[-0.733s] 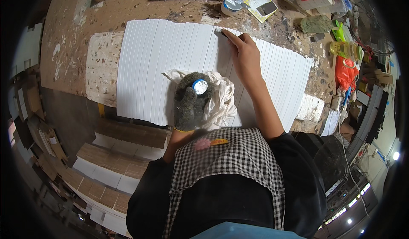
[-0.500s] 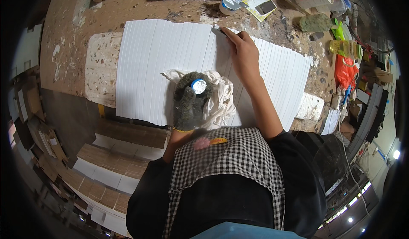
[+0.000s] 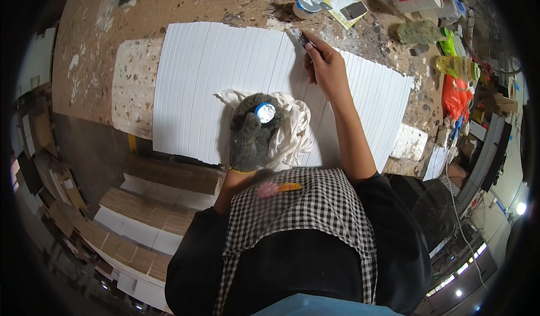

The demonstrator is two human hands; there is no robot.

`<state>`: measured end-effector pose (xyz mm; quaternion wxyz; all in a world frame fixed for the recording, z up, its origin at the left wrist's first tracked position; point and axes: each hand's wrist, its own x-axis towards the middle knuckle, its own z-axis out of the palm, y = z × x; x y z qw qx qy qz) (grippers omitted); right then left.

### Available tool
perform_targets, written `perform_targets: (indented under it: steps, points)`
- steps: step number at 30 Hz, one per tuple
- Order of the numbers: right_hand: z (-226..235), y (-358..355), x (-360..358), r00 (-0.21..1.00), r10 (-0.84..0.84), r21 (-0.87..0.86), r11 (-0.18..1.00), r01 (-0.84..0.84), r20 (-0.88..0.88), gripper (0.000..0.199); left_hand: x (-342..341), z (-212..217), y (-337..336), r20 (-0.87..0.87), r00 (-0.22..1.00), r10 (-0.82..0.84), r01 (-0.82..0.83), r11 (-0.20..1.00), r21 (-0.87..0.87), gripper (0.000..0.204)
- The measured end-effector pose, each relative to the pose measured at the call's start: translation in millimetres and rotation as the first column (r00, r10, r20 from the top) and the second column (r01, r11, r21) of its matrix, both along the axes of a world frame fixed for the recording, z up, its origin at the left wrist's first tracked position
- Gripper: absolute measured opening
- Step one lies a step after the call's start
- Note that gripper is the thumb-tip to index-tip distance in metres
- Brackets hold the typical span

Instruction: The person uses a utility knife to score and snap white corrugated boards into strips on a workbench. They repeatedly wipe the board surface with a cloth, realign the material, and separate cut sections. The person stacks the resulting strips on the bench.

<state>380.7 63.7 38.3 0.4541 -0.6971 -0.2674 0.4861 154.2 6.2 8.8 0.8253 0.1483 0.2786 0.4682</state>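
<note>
Spattered workbench (image 3: 90,79) spreads beneath both grips, white strips (image 3: 197,91) directly under them. Crumpled cloth (image 3: 295,133) bunches against the gloved left hand (image 3: 252,133); beyond the right hand (image 3: 328,68) stands a tub (image 3: 304,11). The left clasps a smaller cup (image 3: 265,113); the right pinches a probable scraper (image 3: 298,37).

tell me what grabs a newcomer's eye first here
The broad spread of white strips across the table stands out first. Over it, the gloved left hand holds a blue-rimmed tub of white stuff; near the strips' far edge, the bare right hand grips a flat scraper.
</note>
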Motion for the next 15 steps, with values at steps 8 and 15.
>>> perform_targets:
  steps: [8, 15]
  points:
    - [1.0, 1.1, -3.8, 0.995, 0.033, -0.029, 0.999, -0.031, 0.091, 0.036, -0.9, 2.7, -2.9, -0.012, 1.0, 0.006, -0.007, 0.999, -0.032, 0.049]
    - [0.5, 1.3, -3.2, 0.989, 0.057, -0.057, 0.997, -0.05, 0.139, 0.036, -2.6, 2.0, -3.1, -0.037, 0.999, -0.002, 0.0, 0.999, -0.048, 0.049]
